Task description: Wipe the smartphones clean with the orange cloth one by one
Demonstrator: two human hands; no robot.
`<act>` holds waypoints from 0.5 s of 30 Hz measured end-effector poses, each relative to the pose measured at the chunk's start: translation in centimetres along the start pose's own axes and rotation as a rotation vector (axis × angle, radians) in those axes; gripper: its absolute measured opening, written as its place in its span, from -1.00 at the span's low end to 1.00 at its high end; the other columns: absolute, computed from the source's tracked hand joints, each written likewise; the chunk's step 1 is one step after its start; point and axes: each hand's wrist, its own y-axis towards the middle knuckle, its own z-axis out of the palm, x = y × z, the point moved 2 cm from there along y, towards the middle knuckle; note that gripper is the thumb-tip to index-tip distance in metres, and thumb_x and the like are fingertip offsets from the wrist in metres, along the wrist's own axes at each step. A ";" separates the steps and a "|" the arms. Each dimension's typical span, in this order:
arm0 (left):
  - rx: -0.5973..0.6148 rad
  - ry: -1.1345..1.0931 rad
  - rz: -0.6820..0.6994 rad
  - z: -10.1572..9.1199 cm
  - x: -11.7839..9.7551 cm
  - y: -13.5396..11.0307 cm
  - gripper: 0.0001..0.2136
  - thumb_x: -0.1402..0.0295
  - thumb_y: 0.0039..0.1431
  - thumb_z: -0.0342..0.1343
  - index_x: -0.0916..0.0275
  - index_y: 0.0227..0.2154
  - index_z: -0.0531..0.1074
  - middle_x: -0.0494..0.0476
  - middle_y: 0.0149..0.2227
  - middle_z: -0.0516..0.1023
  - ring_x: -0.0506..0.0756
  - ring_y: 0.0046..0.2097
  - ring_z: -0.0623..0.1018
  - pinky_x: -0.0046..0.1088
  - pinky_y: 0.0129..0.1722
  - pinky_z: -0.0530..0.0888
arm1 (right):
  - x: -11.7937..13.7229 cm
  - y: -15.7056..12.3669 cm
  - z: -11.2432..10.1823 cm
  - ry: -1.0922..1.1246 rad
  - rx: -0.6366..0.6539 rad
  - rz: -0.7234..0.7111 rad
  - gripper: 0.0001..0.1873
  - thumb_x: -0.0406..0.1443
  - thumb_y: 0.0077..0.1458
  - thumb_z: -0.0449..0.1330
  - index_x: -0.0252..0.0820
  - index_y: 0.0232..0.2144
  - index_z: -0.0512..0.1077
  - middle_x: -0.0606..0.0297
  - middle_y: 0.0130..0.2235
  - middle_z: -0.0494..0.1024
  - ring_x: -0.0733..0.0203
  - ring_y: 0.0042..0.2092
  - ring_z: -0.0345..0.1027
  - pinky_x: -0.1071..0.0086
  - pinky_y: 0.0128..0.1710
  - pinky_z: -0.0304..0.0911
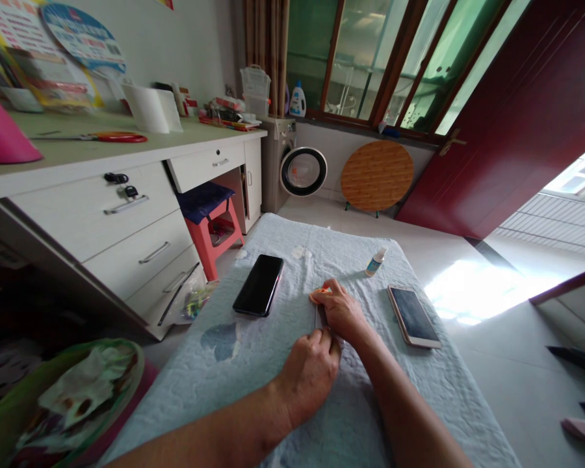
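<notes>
My right hand (342, 313) is closed on a small orange cloth (316, 297), pressing down near the middle of the covered table. Just below it, my left hand (311, 365) has its fingers curled around the near end of a thin, flat object that the hands mostly hide; its kind cannot be made out. A black smartphone (259, 285) lies face up to the left of my hands. On the right rests a gold-framed smartphone (413, 316), its screen dark. Beyond my right hand stands a small spray bottle (376, 261) with a blue label.
A pale blue quilted cloth (283, 247) covers the table. To the left are a bin (143, 364) with used tissues, a pink stool (219, 237) and a white desk (127, 247) holding red-handled scissors (121, 137). Behind are an open-doored washing machine (275, 140) and a round wooden tabletop (377, 174).
</notes>
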 end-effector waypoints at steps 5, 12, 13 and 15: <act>-0.004 -0.003 -0.005 -0.1 0.0 0.0 -0.76 0.61 0.18 -0.07 0.34 -0.14 0.38 0.25 -0.22 0.48 0.18 -0.20 0.46 -0.32 -0.30 0.47 | 0.2 -0.7 -0.3 0.118 0.021 -0.071 -0.74 -0.27 0.19 0.03 -0.01 -0.30 0.54 0.29 0.00 0.31 0.21 -0.06 0.25 0.47 -0.15 0.14; -0.035 0.038 0.006 0.2 -0.1 0.2 -0.67 0.62 0.14 -0.04 0.38 -0.03 0.36 0.34 -0.11 0.49 0.22 -0.12 0.48 -0.29 -0.23 0.49 | 0.4 -1.3 0.2 0.188 0.038 -0.191 -0.78 -0.29 0.15 0.10 -0.01 -0.38 0.56 0.33 -0.05 0.35 0.26 -0.11 0.28 0.45 -0.11 0.16; -0.029 0.036 -0.004 0.2 0.0 0.2 -0.68 0.63 0.14 -0.04 0.38 -0.04 0.37 0.33 -0.13 0.49 0.21 -0.12 0.48 -0.30 -0.23 0.49 | 0.4 -1.2 0.2 0.185 0.029 -0.195 -0.77 -0.30 0.15 0.10 -0.02 -0.38 0.57 0.33 -0.04 0.35 0.26 -0.10 0.27 0.44 -0.10 0.17; -0.014 0.026 -0.006 0.1 0.0 0.2 -0.72 0.61 0.15 -0.04 0.37 -0.08 0.39 0.29 -0.17 0.50 0.20 -0.16 0.48 -0.29 -0.24 0.48 | 0.3 -1.0 0.3 0.158 0.000 -0.178 -0.76 -0.31 0.16 0.09 -0.02 -0.37 0.57 0.30 -0.02 0.34 0.22 -0.07 0.25 0.42 -0.09 0.17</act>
